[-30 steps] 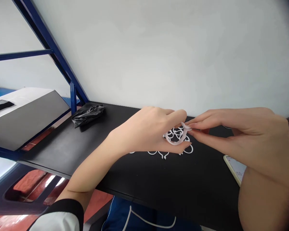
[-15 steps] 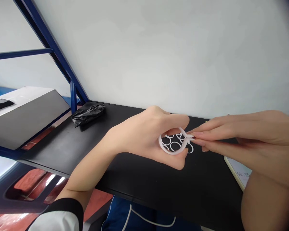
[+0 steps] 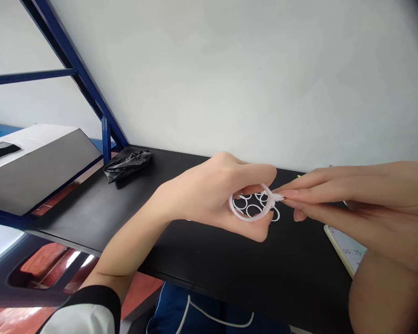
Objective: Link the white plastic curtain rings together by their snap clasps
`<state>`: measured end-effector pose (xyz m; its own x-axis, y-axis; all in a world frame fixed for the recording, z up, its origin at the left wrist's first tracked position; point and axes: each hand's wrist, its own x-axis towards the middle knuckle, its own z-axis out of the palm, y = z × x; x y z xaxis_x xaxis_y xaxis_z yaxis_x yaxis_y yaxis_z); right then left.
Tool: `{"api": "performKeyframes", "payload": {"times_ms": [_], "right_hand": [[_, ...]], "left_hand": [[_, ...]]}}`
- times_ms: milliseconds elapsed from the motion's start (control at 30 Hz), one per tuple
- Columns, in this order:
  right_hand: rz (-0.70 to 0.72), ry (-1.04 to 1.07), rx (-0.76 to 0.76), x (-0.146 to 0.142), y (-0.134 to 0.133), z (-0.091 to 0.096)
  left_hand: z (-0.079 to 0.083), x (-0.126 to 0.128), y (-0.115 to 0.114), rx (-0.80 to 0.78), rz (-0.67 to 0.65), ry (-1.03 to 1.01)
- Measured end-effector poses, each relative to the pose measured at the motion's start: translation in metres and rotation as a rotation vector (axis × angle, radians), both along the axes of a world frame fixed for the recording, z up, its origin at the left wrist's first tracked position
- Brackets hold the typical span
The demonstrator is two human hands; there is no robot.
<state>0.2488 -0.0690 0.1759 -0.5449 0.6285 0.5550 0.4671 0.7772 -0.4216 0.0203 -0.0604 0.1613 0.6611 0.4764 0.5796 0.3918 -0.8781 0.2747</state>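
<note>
A white plastic ring point(image 3: 265, 212) with a short tab on its right side is held above a black tabletop. My left hand point(image 3: 216, 190) curls around it from the left, thumb below and fingers above. At the right, my right hand point(image 3: 344, 190) pinches the tab between thumb and fingertips. Several thin white rings point(image 3: 277, 214) lie on the table beneath, partly seen through the held ring. The ring's left part is covered by my left fingers.
The black table point(image 3: 230, 269) meets a pale wall point(image 3: 209, 83). A crumpled black plastic bag point(image 3: 127, 166) lies at the back left. A phone point(image 3: 339, 243) showing digits is partly behind my right arm. A blue metal frame point(image 3: 106, 139) rises at the left.
My right hand has shifted slightly right, along with the pinched tab. The tab's two ends, slightly apart before, now look pressed together. My left hand has barely moved.
</note>
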Motion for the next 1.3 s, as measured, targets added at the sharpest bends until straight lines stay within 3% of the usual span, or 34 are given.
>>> {"api": "performKeyframes", "payload": {"times_ms": [733, 1100, 1300], "right_hand": [[0.012, 0.021, 0.02, 0.0, 0.001, -0.002], [0.113, -0.021, 0.068, -0.002, 0.004, 0.004], [0.047, 0.094, 0.106, -0.012, -0.001, -0.001]], "left_hand": [[0.002, 0.0, -0.001, -0.009, -0.026, -0.016], [0.0, 0.001, -0.001, -0.017, -0.042, -0.034], [0.0, 0.002, -0.002, -0.024, -0.061, -0.039]]}}
